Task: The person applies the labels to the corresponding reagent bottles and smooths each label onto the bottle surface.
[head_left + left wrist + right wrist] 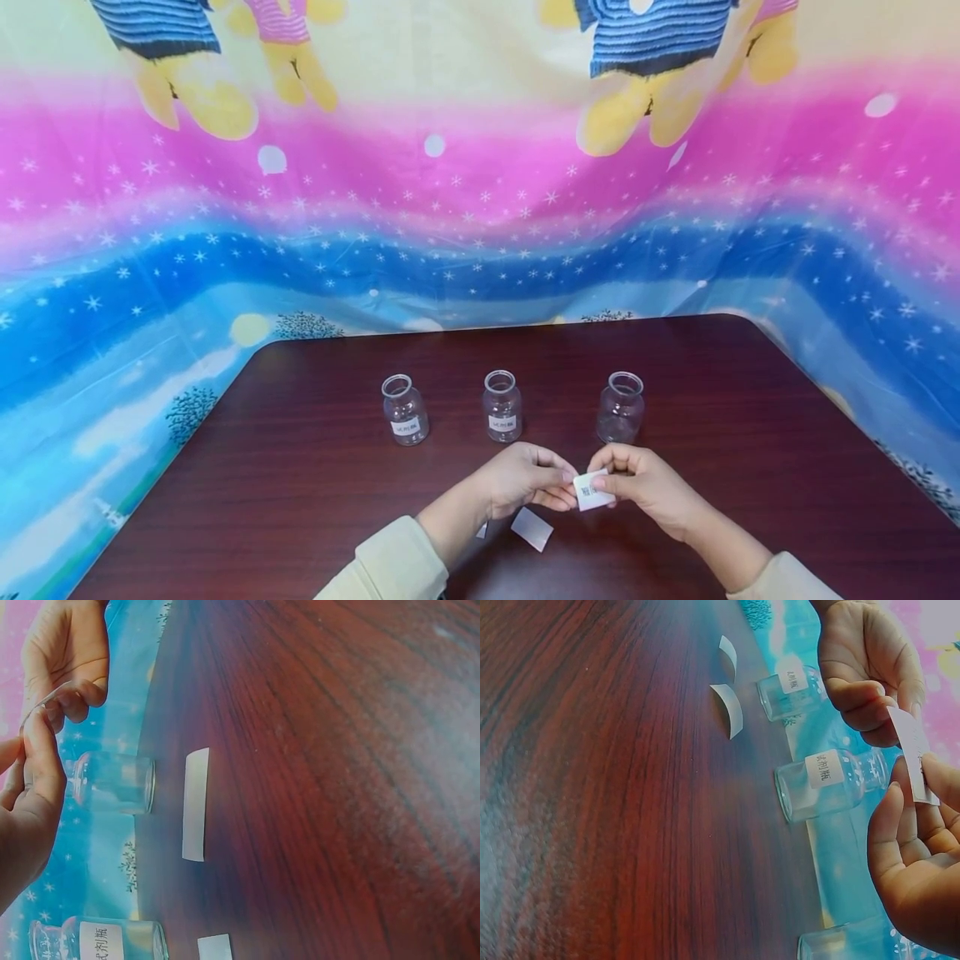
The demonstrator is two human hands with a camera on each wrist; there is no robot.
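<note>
A white label (592, 490) with printed black characters is held between both hands above the table. My right hand (656, 492) pinches it between thumb and fingers. At its left edge, the fingertips of my left hand (525, 479) pinch a corner, which the right wrist view shows close up. Behind the hands stand three open clear glass bottles, all upright. The left bottle (406, 410) and the middle bottle (502, 407) each bear a white printed label on the front. No label shows on the right bottle (621, 408), nearest to my right hand.
A bent white paper piece (532, 530) lies on the dark red wooden table (300, 500) below my left hand. Another small paper piece (482, 529) is partly hidden by the left wrist. A colourful printed curtain (480, 208) hangs behind the table.
</note>
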